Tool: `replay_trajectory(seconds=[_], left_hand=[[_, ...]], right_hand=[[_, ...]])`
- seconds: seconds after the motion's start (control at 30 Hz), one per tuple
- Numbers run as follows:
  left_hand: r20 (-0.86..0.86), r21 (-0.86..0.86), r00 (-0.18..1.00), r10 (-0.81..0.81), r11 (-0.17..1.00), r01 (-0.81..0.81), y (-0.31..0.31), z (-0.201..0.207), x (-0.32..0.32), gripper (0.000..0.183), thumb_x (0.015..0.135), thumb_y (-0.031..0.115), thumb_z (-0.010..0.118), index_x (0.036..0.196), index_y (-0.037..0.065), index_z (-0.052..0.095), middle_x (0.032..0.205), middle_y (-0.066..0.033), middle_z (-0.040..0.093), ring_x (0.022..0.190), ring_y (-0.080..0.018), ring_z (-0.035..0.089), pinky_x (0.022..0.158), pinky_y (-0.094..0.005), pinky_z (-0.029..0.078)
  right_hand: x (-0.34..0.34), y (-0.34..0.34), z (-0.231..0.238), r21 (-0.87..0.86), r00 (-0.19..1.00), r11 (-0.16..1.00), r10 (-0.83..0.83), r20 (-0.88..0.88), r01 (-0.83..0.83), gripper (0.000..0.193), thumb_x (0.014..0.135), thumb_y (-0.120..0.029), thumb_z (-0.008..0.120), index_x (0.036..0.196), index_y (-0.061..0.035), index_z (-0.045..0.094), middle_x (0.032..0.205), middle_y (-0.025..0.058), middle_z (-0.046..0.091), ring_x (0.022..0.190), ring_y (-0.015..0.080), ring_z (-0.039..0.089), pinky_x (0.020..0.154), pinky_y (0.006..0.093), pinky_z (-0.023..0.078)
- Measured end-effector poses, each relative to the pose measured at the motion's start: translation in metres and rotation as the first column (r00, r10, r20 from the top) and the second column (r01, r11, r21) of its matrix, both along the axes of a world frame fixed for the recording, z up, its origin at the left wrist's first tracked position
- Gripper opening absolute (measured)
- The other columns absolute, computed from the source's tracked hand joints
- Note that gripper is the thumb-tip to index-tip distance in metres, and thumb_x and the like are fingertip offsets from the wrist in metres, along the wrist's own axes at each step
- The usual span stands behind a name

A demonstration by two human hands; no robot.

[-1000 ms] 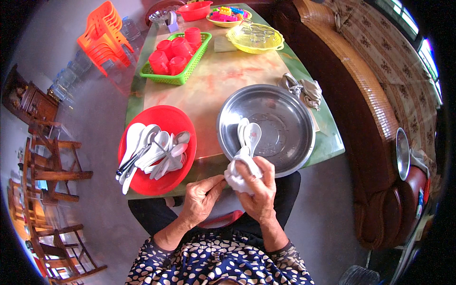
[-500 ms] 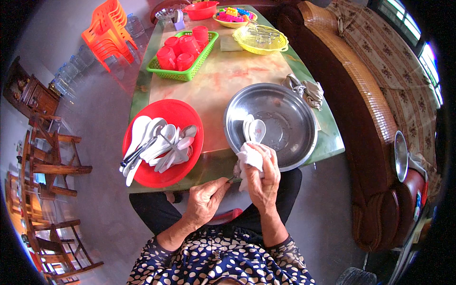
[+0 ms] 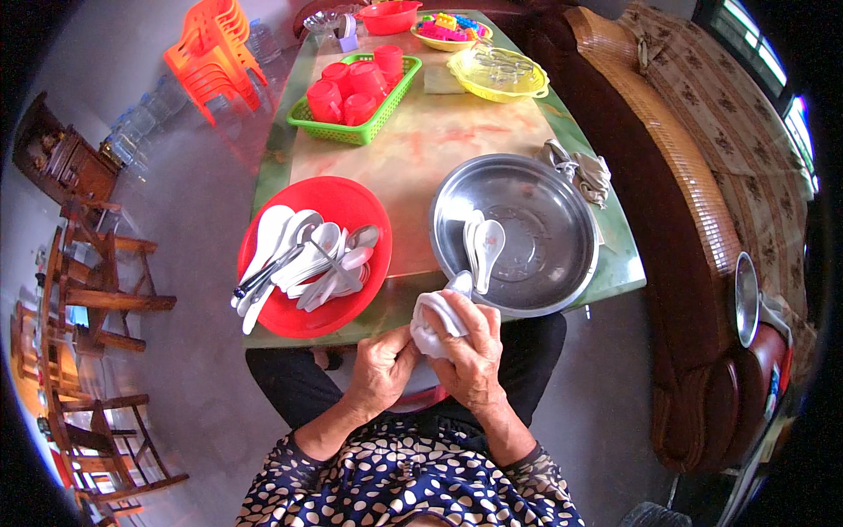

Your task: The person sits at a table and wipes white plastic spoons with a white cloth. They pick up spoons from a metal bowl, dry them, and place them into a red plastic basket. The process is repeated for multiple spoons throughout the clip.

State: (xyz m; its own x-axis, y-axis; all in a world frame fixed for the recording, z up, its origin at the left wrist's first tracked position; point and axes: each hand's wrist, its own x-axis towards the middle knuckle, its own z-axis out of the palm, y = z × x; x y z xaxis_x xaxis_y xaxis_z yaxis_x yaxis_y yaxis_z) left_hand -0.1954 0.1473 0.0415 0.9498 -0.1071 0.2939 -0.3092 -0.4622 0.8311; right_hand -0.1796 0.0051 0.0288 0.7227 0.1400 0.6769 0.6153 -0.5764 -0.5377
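Note:
In my right hand (image 3: 470,356) a bunched white cloth (image 3: 428,327) is gripped, wrapped round a metal spoon. The rounded bowl of that metal spoon (image 3: 459,283) pokes out above the cloth, at the near rim of the steel basin. My left hand (image 3: 379,373) is closed beside the cloth, pinching what appears to be the spoon's handle end, which the fingers hide. Several white soup spoons (image 3: 488,246) lean inside the steel basin (image 3: 549,285). To the left, a red basin (image 3: 364,206) holds a pile of white and metal spoons (image 3: 307,259).
Farther up the table stand a green basket (image 3: 358,133) of red cups (image 3: 338,88), a yellow basket (image 3: 474,86) of glasses, a bowl of toy blocks (image 3: 452,29) and a red bowl (image 3: 391,18). Crumpled cloths (image 3: 590,176) lie beside the steel basin. A sofa (image 3: 654,220) runs along the right.
My right hand and the cloth have come down and left, away from the steel basin, toward my left hand. The metal spoon's bowl now shows above the cloth.

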Motion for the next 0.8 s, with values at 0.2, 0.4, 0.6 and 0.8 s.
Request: replay_trajectory(seconds=[0.2,0.4,0.6,0.8], left_hand=[[0.099,0.027,0.994,0.05,0.998,-0.053,-0.005,-0.004,0.001,0.017,0.078,0.001,0.065,0.094,-0.002,0.062,0.076,-0.0161,0.064,0.067,-0.0258,0.064,0.059,-0.0318,0.049],[0.211,0.273,0.976,0.057,0.955,-0.115,-0.001,0.003,0.001,0.024,0.076,0.003,0.068,0.099,0.004,0.062,0.076,-0.0122,0.065,0.061,-0.0261,0.062,0.056,-0.0333,0.05],[0.276,0.182,0.96,0.054,0.977,-0.107,-0.002,-0.01,0.006,0.029,0.081,0.001,0.062,0.109,0.005,0.058,0.081,-0.013,0.064,0.064,-0.0246,0.062,0.057,-0.0333,0.049],[-0.51,-0.359,0.852,-0.12,0.929,-0.084,-0.004,-0.002,0.001,0.029,0.096,0.017,0.045,0.121,0.006,0.053,0.067,-0.0027,0.053,0.055,-0.0077,0.047,0.047,-0.0206,0.039]], right_hand=[[0.016,-0.003,0.008,0.248,0.994,0.968,-0.001,-0.112,0.029,0.046,0.069,-0.002,0.063,0.114,-0.0043,0.059,0.118,0.0169,0.051,0.105,0.0359,0.051,0.09,0.041,0.043],[0.03,-0.013,0.009,0.373,0.97,0.927,0.061,-0.236,0.033,0.036,0.073,-0.003,0.06,0.109,-0.0005,0.059,0.107,0.0171,0.059,0.1,0.0332,0.056,0.089,0.0386,0.044],[0.036,-0.008,-0.003,0.82,0.863,0.535,0.298,-0.409,0.204,0.025,0.093,-0.019,0.052,0.109,-0.0007,0.059,0.081,0.0008,0.06,0.062,0.003,0.049,0.052,0.0167,0.037],[0.03,0.01,-0.016,0.402,0.985,0.908,-0.053,-0.165,0.116,0.047,0.073,0.005,0.057,0.119,-0.0017,0.053,0.118,0.0149,0.051,0.109,0.0277,0.049,0.094,0.0353,0.038]])
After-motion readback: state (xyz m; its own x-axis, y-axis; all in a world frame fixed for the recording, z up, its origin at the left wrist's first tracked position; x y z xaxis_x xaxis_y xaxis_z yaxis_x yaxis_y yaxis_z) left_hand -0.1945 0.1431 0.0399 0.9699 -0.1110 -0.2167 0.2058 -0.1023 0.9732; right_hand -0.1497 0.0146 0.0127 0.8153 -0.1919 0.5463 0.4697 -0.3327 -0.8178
